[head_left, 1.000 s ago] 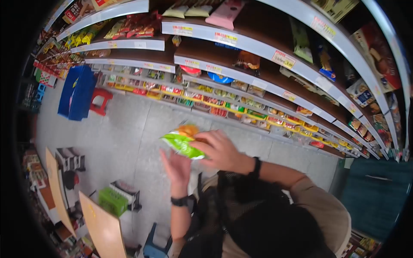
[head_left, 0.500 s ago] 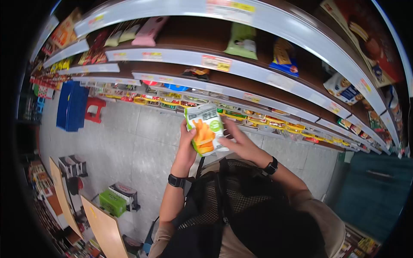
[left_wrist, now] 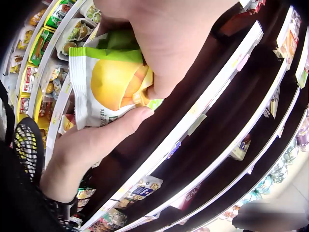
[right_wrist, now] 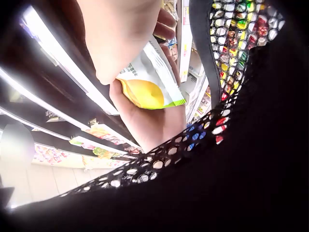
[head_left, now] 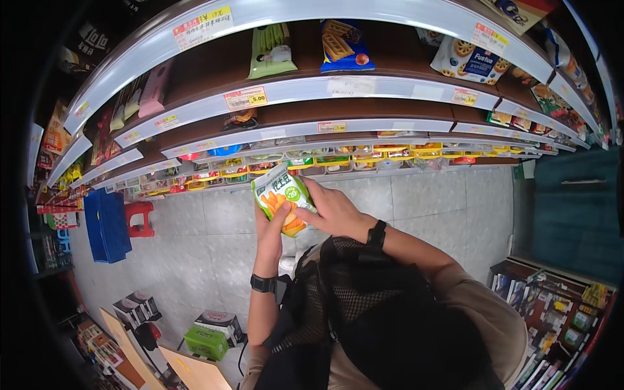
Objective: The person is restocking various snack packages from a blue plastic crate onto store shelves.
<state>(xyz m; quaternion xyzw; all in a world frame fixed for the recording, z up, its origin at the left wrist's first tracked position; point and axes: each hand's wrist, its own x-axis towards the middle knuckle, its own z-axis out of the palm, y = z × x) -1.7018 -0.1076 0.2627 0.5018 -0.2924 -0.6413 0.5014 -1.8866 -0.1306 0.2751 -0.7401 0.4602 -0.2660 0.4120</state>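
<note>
A white and green snack bag (head_left: 284, 188) with pictures of yellow potato sticks is held in front of the chest, its printed front facing up. My left hand (head_left: 269, 229) grips its left and lower side, the thumb lying across the front. From the right, my right hand (head_left: 339, 212) holds the opposite edge, its thumb also on the front. In the left wrist view, both thumbs press near the potato picture on the bag (left_wrist: 113, 82). The right wrist view shows the bag's crimped end (right_wrist: 166, 79) between the hands; some fingers are hidden behind it.
Store shelves (head_left: 292, 91) curve across the front, bearing a green bag (head_left: 272, 52), a blue cookie bag (head_left: 346, 47) and a Fustua bag (head_left: 470, 60). A blue bin (head_left: 107, 224) and red stool (head_left: 138, 219) stand left. A green box (head_left: 206, 342) sits on the floor.
The bag has turned from tilted, with its green side showing, to front up. My left hand, open beneath it at first, now grips it. The head view has swung right along the shelves.
</note>
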